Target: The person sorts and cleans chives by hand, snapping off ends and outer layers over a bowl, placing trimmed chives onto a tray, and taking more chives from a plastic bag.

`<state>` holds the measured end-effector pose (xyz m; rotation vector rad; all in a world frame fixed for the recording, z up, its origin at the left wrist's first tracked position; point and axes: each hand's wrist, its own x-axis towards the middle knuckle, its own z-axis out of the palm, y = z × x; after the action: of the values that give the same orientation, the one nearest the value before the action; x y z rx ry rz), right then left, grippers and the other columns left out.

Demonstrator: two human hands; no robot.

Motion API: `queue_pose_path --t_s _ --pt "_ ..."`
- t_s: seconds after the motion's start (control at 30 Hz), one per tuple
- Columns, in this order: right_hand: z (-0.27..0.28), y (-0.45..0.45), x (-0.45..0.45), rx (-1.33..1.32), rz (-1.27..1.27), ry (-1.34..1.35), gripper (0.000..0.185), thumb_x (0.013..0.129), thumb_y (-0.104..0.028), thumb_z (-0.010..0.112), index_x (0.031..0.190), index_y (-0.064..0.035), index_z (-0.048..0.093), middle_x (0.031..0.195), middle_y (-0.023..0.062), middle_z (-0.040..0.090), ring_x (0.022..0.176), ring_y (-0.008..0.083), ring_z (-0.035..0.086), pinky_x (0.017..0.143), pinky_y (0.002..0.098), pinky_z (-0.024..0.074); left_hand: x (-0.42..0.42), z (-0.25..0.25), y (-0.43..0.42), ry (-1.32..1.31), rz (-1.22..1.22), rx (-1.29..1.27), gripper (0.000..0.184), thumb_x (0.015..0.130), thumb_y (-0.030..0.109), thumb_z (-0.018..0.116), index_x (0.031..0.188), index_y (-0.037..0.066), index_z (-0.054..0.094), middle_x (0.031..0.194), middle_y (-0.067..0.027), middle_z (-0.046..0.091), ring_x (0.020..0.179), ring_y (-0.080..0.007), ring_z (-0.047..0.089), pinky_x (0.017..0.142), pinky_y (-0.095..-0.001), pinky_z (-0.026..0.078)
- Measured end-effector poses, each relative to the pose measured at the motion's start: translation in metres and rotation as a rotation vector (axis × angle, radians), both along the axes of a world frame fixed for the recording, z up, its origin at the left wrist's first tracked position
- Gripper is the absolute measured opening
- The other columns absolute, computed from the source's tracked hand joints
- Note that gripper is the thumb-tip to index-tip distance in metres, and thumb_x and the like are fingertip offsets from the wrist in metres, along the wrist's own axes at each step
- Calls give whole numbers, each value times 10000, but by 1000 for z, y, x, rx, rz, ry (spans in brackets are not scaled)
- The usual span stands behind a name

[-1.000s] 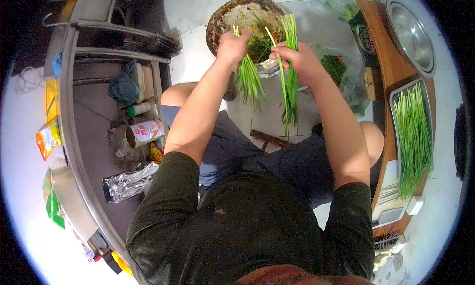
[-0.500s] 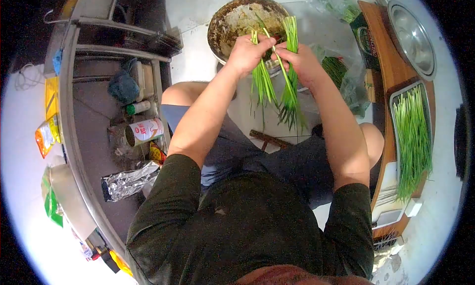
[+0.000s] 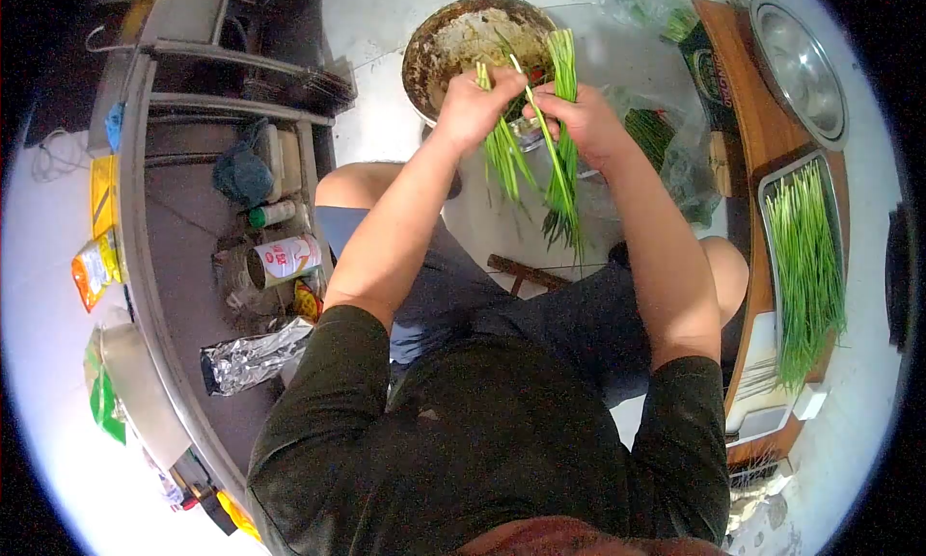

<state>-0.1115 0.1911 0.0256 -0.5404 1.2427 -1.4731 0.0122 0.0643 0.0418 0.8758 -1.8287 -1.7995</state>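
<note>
My left hand (image 3: 473, 108) is closed round a small bunch of garlic chives (image 3: 504, 159), pale stems up and green leaves hanging below. Its thumb and fingertip pinch the upper end of a single chive stalk (image 3: 530, 95) that slants across to the other hand. My right hand (image 3: 585, 124) is closed on a thicker bunch of garlic chives (image 3: 562, 56), whose cut white ends stick up above the fingers. Just beyond both hands stands a round, brown-stained basin (image 3: 424, 59) on the floor; its contents are mostly hidden behind the hands.
To the right, a wooden bench (image 3: 735, 64) bears a metal bowl (image 3: 799, 69) and a tray (image 3: 767, 194) of laid-out chives (image 3: 805, 276). Plastic bags with greens (image 3: 651, 136) lie beside it. A shelf on the left holds a can (image 3: 289, 258) and crumpled foil (image 3: 256, 356).
My left hand has shifted slightly left, and its bunch now hangs at more of a slant. My right hand has barely moved; its bunch's leaf tips hang closer together.
</note>
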Motion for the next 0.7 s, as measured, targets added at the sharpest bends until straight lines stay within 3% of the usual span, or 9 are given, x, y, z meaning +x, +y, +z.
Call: queue_pose_path --t_s 0.17,0.4,0.53,0.63,0.7 --pt "-6 -1 -3 3 25 84 237 872 -182 634 1022 0 619 855 65 678 611 83 503 563 247 417 -1 -2 -2 -70 -8 -16 202 867 205 650 859 5 677 689 1 615 612 -96 531 568 -260 436" --pt "-3 0 -1 2 37 62 239 855 -182 643 1003 6 621 844 66 676 619 85 511 564 247 414 -1 4 -18 -185 9 -203 216 871 242 606 848 33 655 633 -9 571 569 -97 511 525 -272 411" --pt "-3 -1 -2 8 19 49 231 857 -177 642 1000 3 627 840 66 673 626 85 514 567 246 411 -4 10 -23 8 200 -37 212 875 225 589 761 45 589 617 1 529 531 -101 454 488 -274 356" --pt "2 0 -1 16 6 47 226 858 -174 641 1000 1 627 838 63 669 625 86 512 569 246 409 -3 3 -32 -8 286 122 229 902 253 575 848 37 624 667 -8 527 606 -110 471 566 -273 377" --pt "-2 -1 -1 18 -6 32 227 857 -175 642 1001 0 627 839 61 667 624 88 512 569 248 406 1 -2 -31 -56 256 136 210 910 242 586 874 41 637 666 2 523 594 -101 457 554 -264 366"
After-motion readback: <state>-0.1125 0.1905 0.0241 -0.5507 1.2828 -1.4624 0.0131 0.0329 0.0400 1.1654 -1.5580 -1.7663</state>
